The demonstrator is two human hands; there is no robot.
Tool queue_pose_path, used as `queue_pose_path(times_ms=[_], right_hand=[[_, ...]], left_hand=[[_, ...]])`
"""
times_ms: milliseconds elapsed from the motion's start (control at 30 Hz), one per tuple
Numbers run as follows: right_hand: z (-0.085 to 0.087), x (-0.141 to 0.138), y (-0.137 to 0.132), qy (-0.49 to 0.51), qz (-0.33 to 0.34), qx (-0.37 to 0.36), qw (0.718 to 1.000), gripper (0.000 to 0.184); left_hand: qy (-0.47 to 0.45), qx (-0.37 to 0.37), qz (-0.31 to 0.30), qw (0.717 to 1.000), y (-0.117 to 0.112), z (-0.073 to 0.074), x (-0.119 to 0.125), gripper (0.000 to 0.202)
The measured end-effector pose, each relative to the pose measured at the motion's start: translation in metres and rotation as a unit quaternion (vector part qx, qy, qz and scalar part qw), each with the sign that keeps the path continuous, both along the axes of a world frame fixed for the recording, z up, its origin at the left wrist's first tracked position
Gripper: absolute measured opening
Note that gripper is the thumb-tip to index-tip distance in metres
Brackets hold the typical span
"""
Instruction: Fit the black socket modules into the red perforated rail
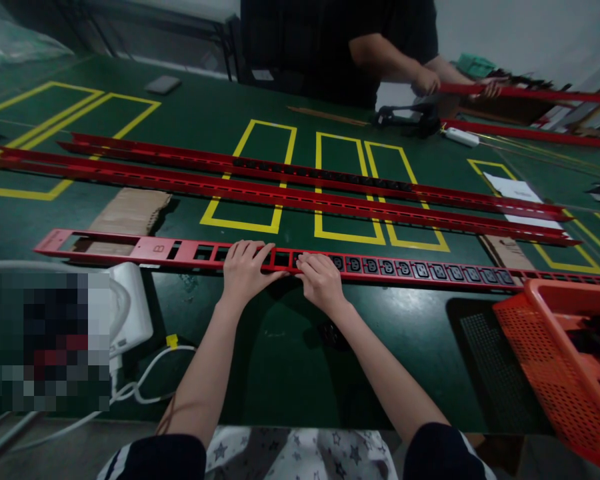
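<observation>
A long red metal strip with rectangular cut-outs (180, 252) lies across the dark green surface (280, 347). Both hands rest on its middle: the left hand (245, 267) flat with fingers spread over the empty slots, the right hand (321, 280) curled, fingertips pressed on the strip beside the black sockets (420, 269). An orange plastic basket (545, 360) sits near the strip's right end.

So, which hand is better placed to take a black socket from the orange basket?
Probably the right hand: the orange basket sits on its side, beyond the filled sockets. The left hand rests on the red strip, farther away.
</observation>
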State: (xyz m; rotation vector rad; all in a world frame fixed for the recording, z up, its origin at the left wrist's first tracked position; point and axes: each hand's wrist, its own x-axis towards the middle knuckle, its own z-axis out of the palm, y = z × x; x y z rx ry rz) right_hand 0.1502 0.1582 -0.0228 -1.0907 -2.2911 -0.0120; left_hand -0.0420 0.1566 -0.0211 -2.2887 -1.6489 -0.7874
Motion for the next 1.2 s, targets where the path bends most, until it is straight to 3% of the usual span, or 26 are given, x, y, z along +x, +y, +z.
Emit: queue_pose_path(times_ms=[300, 633, 933, 1200], right_hand=[[-0.002, 0.003, 0.002, 0.017, 0.009, 0.009, 1.0, 0.016], [-0.001, 0.001, -0.001, 0.027, -0.007, -0.011, 1.0, 0.017], [0.008, 0.007, -0.001, 0.06, 0.005, -0.043, 0.997, 0.016], [0.01, 0.017, -0.004, 0.07, -0.015, -0.016, 0.997, 0.016]], left_hand=[[-0.024, -0.025, -0.03, 0.999, 0.0, 0.004, -0.011, 0.047], [-0.01, -0.031, 0.041, 0.999, -0.005, 0.007, -0.03, 0.059], [-0.037, -0.013, 0.035, 0.999, -0.003, 0.002, -0.027, 0.055], [-0.029, 0.031, 0.027, 0.999, 0.0, 0.0, -0.017, 0.056]])
